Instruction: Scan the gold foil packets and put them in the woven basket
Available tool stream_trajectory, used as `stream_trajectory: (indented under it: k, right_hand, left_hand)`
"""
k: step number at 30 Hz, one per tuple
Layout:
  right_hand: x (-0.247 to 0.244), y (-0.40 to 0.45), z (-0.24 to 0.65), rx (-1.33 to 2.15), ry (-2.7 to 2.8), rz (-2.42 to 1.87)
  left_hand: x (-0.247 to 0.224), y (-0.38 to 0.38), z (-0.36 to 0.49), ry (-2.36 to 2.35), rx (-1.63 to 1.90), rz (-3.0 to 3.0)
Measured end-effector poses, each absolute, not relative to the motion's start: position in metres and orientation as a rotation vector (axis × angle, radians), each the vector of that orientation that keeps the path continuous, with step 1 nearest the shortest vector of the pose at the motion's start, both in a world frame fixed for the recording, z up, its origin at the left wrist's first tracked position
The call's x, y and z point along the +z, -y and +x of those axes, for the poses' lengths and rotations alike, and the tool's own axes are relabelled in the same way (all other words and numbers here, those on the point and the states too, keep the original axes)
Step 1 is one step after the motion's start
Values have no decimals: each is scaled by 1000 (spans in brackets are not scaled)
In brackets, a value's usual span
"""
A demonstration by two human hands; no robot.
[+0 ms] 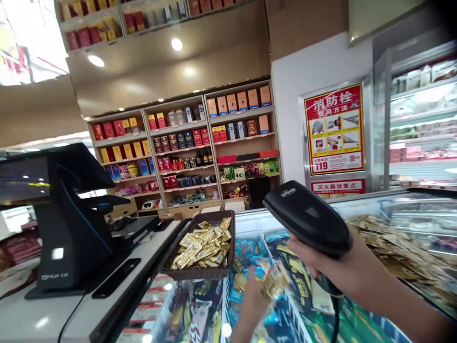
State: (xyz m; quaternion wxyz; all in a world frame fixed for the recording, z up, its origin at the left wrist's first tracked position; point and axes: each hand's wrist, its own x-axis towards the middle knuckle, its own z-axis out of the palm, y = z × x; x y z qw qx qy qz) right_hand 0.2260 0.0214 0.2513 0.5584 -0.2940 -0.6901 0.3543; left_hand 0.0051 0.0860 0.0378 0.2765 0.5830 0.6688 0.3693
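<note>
My right hand (317,259) is wrapped round the grip of a black barcode scanner (309,216), whose head points up and to the left. A cable hangs down from its handle. Lower and to the left, my left hand (252,295) is closed on some gold packets (274,282), smeared by motion. Both hands are above the glass top of a chest freezer. Left of my left hand, a dark brown basket (171,274) holds a heap of gold packets (205,244). More gold packets (396,243) lie in a large pile at the right, behind my right forearm.
At the left, a black till screen (57,219) stands on a white counter (114,290) with a phone (116,277) lying on it. Bagged goods in wire dividers show through the freezer glass. Behind are shelves of boxes (182,138), a red-and-yellow poster (334,128) and a lit fridge.
</note>
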Motion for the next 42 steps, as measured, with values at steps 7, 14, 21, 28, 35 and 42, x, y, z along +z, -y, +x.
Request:
stream_trajectory:
  k: [7, 14, 21, 28, 35, 42]
  right_hand:
    - [222, -1, 253, 1109, 1568, -805]
    - [223, 27, 256, 1306, 1322, -799]
    - [217, 56, 247, 1334, 1325, -815]
    - [221, 54, 239, 1428, 1314, -761]
    - [219, 42, 234, 1494, 1305, -756]
    - [212, 31, 243, 1424, 1387, -762]
  left_hand:
    - [98, -86, -3, -1316, 1473, 1081]
    - [178, -95, -10, -997, 1729, 926]
    - [189, -89, -15, -886, 1808, 1002]
    - [180, -85, -20, -812, 1853, 1043]
    - [186, -77, -25, -796, 1816, 1049]
    - [177, -80, -48, -928, 1846, 991]
